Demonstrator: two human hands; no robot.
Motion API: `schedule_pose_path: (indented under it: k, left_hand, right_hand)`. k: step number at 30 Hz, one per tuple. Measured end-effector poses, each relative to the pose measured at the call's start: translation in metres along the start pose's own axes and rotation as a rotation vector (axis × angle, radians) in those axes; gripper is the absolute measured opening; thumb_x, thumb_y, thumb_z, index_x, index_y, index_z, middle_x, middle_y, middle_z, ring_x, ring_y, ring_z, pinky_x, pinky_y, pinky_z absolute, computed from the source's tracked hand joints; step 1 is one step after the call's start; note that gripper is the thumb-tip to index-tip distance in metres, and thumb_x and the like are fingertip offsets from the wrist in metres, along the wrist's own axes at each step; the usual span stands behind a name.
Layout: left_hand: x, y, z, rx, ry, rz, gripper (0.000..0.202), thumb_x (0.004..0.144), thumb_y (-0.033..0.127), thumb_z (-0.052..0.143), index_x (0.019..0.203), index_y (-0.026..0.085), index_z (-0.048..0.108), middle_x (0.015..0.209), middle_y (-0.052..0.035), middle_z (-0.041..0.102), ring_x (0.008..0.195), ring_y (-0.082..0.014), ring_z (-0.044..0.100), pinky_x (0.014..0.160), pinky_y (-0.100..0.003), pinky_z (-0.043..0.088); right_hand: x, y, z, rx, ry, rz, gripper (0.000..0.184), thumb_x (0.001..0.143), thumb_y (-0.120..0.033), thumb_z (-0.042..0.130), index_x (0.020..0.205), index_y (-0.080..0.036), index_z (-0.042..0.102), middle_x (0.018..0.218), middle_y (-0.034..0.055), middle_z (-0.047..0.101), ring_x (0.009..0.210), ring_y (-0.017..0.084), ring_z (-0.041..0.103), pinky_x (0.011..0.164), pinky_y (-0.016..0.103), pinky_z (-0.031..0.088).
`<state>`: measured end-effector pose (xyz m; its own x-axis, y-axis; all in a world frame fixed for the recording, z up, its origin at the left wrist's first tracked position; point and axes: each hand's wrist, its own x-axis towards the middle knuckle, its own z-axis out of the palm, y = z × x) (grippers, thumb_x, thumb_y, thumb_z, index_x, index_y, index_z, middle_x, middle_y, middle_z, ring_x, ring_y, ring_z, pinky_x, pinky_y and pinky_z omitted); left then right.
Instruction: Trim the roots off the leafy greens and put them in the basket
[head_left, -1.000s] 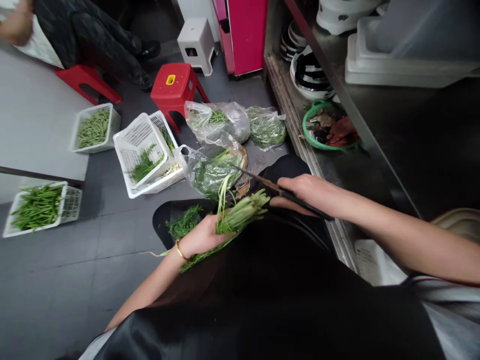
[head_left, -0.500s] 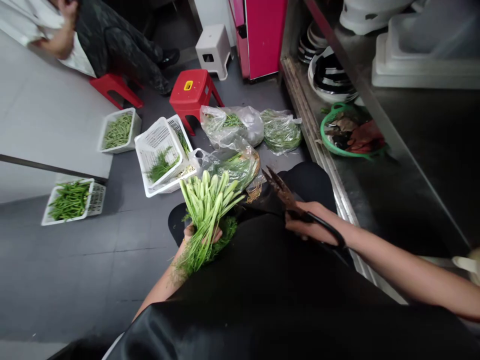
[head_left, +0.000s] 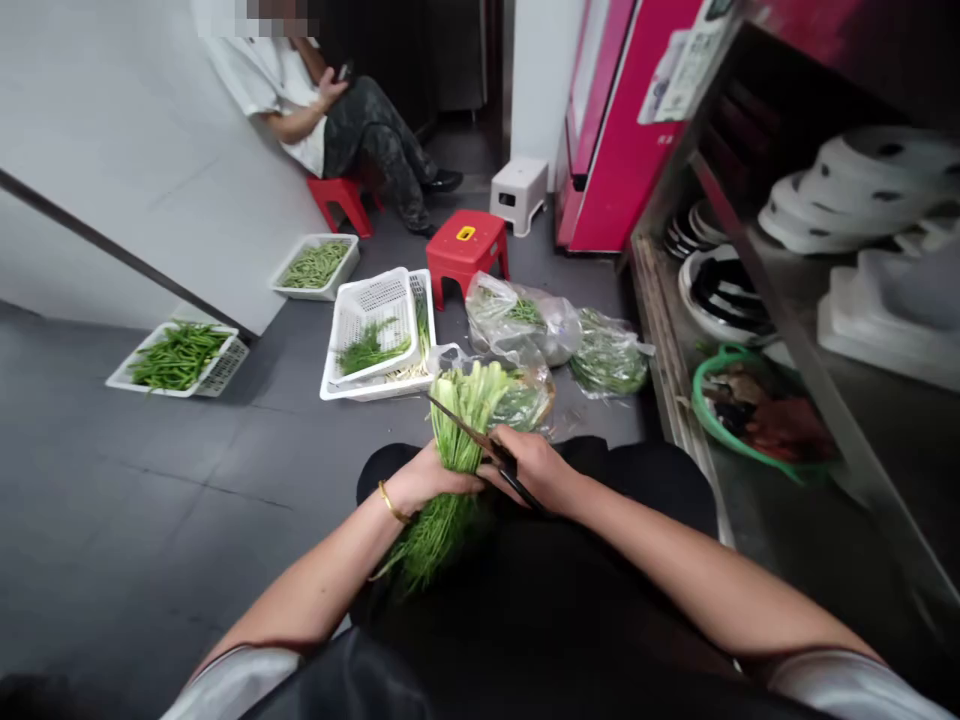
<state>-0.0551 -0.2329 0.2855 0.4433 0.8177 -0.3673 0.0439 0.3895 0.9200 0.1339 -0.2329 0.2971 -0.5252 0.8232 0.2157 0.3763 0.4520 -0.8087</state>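
My left hand (head_left: pixel 426 482) is closed around a bunch of fennel greens (head_left: pixel 474 392) over my lap. Its pale stalk ends point away from me, and the feathery leaves hang down toward me. In my right hand (head_left: pixel 538 468) is a pair of dark, rusty-looking scissors (head_left: pixel 466 427). A blade lies across the stalks just above my left hand. How far the blades are apart I cannot tell. My right fingers are close to the bunch, partly hidden behind the handles.
White baskets (head_left: pixel 330 345) with greens stand ahead, beside plastic bags of greens (head_left: pixel 611 355). Further left are baskets of green chillies (head_left: pixel 180 358) and beans (head_left: pixel 315 264). A red stool (head_left: pixel 469 245) stands beyond; a seated person (head_left: pixel 375 130) is behind it. A metal shelf (head_left: pixel 825 400) borders my right.
The scissors have moved left from beside the bunch to across its stalks. The bunch is now upright and gathered tighter in my left hand. The view has tilted up, showing more of the seated person.
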Motion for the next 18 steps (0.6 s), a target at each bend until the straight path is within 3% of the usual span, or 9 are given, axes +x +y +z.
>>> schedule_pose_path:
  k: [3,5,7,9,11,13,14,18]
  left_hand:
    - [0.020,0.016,-0.043,0.115,0.021,0.008,0.025,0.054,0.017,0.076,0.076,0.014,0.063,0.065,-0.0027,0.066,0.059,-0.0173,0.061,0.061,-0.034,0.053]
    - [0.039,0.030,-0.088,0.200,0.130,0.033,0.023,0.056,0.020,0.074,0.075,0.014,0.062,0.065,-0.0031,0.065,0.059,-0.0174,0.060,0.061,-0.034,0.053]
    - [0.064,0.044,-0.146,0.334,0.341,0.057,0.027,0.059,0.025,0.072,0.081,0.012,0.062,0.073,-0.0060,0.067,0.066,-0.0195,0.062,0.067,-0.035,0.054]
    - [0.092,0.054,-0.212,0.565,0.637,0.099,0.036,0.062,0.024,0.071,0.094,0.011,0.062,0.088,-0.0089,0.068,0.081,-0.0218,0.064,0.078,-0.035,0.052]
    - [0.123,0.056,-0.277,0.933,0.813,-0.018,0.037,0.067,0.023,0.067,0.101,0.009,0.062,0.094,-0.0104,0.068,0.088,-0.0249,0.062,0.082,-0.037,0.050]
    - [0.154,0.052,-0.334,1.317,0.808,-0.125,0.033,0.072,0.020,0.061,0.104,0.010,0.062,0.094,-0.0111,0.068,0.095,-0.0284,0.060,0.087,-0.043,0.046]
    - [0.169,0.047,-0.357,1.392,0.779,-0.143,0.032,0.072,0.015,0.060,0.103,0.010,0.063,0.095,-0.0111,0.067,0.101,-0.0309,0.057,0.092,-0.048,0.041]
    - [0.236,0.010,-0.422,1.542,0.633,-0.073,0.031,0.070,0.007,0.056,0.099,0.013,0.063,0.096,-0.0058,0.065,0.119,-0.0337,0.043,0.105,-0.056,0.021]
  right_hand:
    - [0.014,0.010,-0.022,-0.017,-0.017,0.082,0.016,0.085,-0.036,0.050,0.081,-0.023,0.042,0.069,0.0000,0.052,0.060,0.014,0.050,0.057,0.026,0.040]
    - [0.017,0.027,-0.034,0.010,0.040,0.233,0.017,0.086,-0.039,0.049,0.087,-0.022,0.047,0.070,0.0010,0.057,0.061,0.016,0.055,0.060,0.028,0.044]
    - [0.014,0.053,-0.041,0.093,0.079,0.387,0.020,0.087,-0.042,0.049,0.091,-0.023,0.050,0.070,0.0017,0.062,0.063,0.019,0.061,0.067,0.031,0.047]
    - [0.010,0.085,-0.041,0.138,0.124,0.561,0.024,0.086,-0.046,0.048,0.090,-0.023,0.051,0.065,0.0018,0.063,0.063,0.021,0.062,0.067,0.033,0.049]
    - [0.010,0.115,-0.037,0.097,0.170,0.714,0.029,0.084,-0.051,0.050,0.086,-0.023,0.054,0.061,0.0020,0.064,0.062,0.023,0.063,0.068,0.035,0.049]
    - [0.014,0.139,-0.032,0.063,0.140,0.800,0.032,0.082,-0.054,0.050,0.082,-0.023,0.057,0.059,0.0021,0.063,0.062,0.024,0.063,0.067,0.036,0.050]
    - [0.018,0.147,-0.030,0.063,0.103,0.822,0.033,0.081,-0.055,0.049,0.081,-0.024,0.058,0.059,0.0022,0.063,0.063,0.025,0.063,0.067,0.036,0.050]
    - [0.040,0.162,-0.027,0.090,-0.007,0.915,0.033,0.079,-0.057,0.050,0.071,-0.026,0.058,0.059,0.0015,0.061,0.058,0.024,0.061,0.059,0.035,0.052]
